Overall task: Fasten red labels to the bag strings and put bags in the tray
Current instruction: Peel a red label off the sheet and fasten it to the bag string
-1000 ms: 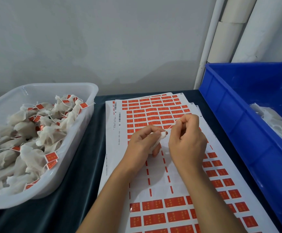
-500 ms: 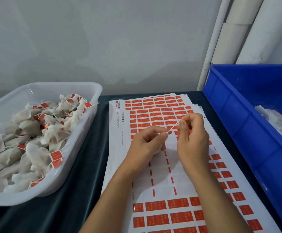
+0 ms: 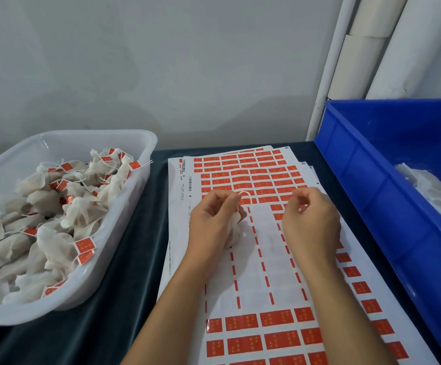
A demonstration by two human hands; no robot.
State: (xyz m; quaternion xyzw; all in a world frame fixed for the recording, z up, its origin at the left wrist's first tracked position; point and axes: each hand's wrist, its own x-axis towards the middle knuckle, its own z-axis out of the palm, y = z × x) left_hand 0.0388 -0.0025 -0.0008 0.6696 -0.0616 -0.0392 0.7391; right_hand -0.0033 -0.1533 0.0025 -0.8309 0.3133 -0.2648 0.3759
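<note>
My left hand [image 3: 211, 222] grips a small white bag [image 3: 234, 231] over the label sheet [image 3: 256, 262] and pinches its string [image 3: 246, 194], which arcs up free from the fingertips. To the right, my right hand [image 3: 312, 225] has its fingers curled, and thumb and forefinger pinch at a red label [image 3: 302, 207] on the edge of the peeled patch. The white tray [image 3: 137, 139] at left holds several bags with red labels [image 3: 83, 245] on their strings.
A blue crate [image 3: 366, 180] stands at the right with unlabelled white bags [image 3: 429, 192] inside. Several label sheets are stacked on the dark cloth [image 3: 124, 272]. White pipes [image 3: 327, 75] rise behind the crate against the wall.
My right hand let go of the string and moved right and down to the labels on the sheet. The left hand kept the bag and the string now loops free.
</note>
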